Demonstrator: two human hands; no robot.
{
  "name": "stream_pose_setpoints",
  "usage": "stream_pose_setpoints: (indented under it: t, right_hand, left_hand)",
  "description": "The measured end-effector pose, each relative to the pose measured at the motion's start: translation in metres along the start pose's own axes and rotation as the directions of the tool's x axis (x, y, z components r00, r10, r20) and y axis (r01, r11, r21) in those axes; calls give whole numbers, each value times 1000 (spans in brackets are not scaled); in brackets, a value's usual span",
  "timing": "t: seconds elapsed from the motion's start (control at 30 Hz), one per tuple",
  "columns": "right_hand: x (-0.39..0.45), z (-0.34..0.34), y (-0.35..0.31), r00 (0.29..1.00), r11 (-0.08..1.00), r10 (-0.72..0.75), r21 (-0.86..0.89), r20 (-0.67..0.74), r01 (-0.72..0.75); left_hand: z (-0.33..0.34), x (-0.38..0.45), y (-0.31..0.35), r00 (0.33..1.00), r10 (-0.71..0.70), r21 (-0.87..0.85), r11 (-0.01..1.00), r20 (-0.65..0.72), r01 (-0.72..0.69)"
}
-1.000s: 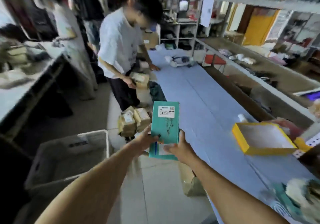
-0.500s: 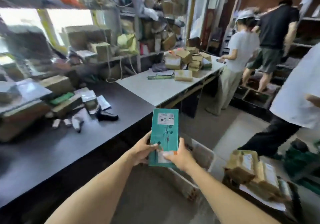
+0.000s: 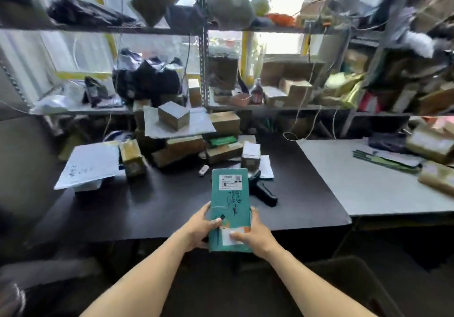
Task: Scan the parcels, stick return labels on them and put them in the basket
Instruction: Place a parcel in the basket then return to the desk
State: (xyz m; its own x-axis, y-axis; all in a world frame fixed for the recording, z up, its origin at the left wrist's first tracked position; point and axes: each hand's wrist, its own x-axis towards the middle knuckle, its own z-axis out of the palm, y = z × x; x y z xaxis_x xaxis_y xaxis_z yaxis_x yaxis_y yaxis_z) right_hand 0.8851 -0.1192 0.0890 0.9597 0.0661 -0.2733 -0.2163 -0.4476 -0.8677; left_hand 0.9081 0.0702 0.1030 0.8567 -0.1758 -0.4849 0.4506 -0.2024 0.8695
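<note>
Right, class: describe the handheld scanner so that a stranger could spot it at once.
Find the black tabletop below the cluttered metal shelves. Just right of the teal parcel held in both hands lies the black pistol-shaped handheld scanner. Unlike the brown cardboard boxes behind it, it is dark plastic with an angled handle.

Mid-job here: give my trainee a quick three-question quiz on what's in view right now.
1. True or false: both hands grip the teal parcel.
2. What black tool lies on the dark table just right of the parcel?
3. The white label sits near the parcel's: A) far end B) near end.

Key: 1 true, left hand and right hand. 2 a handheld scanner. 3 A.
</note>
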Motion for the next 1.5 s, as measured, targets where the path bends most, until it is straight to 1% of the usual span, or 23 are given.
stream_pose_setpoints:
  t: [0.13,0.27,0.4,0.6,0.73,0.9,1.03,1.2,1.3,1.5]
  right_hand:
    - [50,8,-12,989,999,-32,-27,141,37]
    - [98,31,-22,978,998,-14,-52,207,25]
    - [148,55,-36,972,997,-3,-70,237,20]
    - [219,86,-52,974,997,31,-81,225,-13]
    - [254,97,-56,970,994,80,-97,228,-59]
    - [291,103,-51,962,987,114,-138,250,-81]
    - [318,111,-31,959,982,153,-146,238,-120]
    - [338,119,-25,951,974,179,-181,254,-135]
    - [349,123,-31,952,972,192,-180,237,-150]
    - [354,129,-27,953,969,221,-161,207,-190]
  left_hand:
    - [-26,20,2,997,-46,-58,997,-70,42]
    - [-61,50,3,989,-85,-97,993,-121,74]
    - [-103,89,5,985,-111,-99,990,-133,98]
    - [-156,146,14,980,-160,-116,982,-120,146]
    - [-176,178,22,973,-203,-105,976,-112,192]
    - [-184,215,22,969,-231,-54,972,-87,227]
    - [-181,238,18,957,-259,9,965,-129,262]
    - [-186,255,13,935,-315,-56,949,-161,310]
    - [-192,260,15,931,-318,-43,948,-176,316]
    - [-196,268,19,941,-301,-15,953,-155,302]
